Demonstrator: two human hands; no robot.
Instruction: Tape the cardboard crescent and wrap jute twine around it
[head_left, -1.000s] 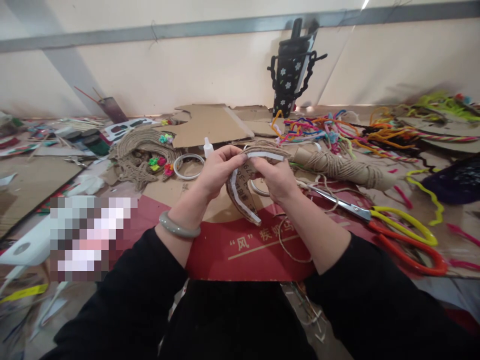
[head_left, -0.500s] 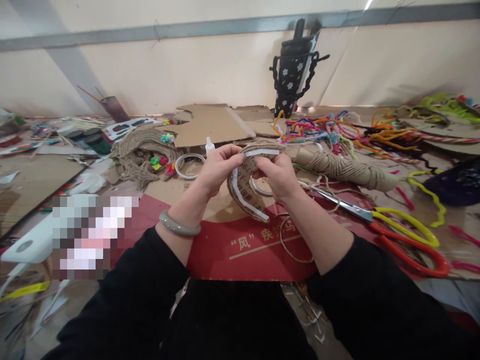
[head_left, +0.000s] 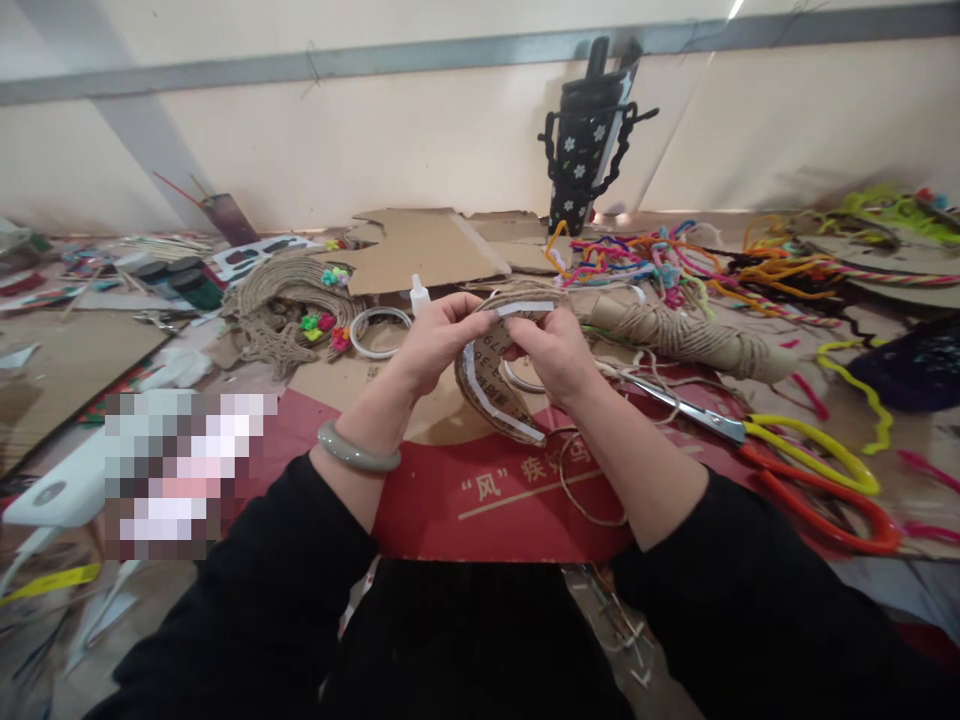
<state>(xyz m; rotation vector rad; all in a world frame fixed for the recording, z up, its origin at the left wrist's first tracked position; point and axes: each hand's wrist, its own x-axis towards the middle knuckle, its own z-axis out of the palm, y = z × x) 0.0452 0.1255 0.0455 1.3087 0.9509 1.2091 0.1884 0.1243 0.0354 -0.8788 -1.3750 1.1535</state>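
Cardboard crescent point(head_left: 491, 385), white-taped along its rim, has turned slightly since a second ago, its lower tip swinging toward five o'clock, pinched between left hand point(head_left: 439, 340) and right hand point(head_left: 551, 350) above the red sheet point(head_left: 450, 500).

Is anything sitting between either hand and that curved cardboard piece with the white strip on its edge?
Nothing visible. The left hand and right hand both pinch the upper end of the curved cardboard piece directly, at its white strip. The scissors lie off to the right, clear of both hands.
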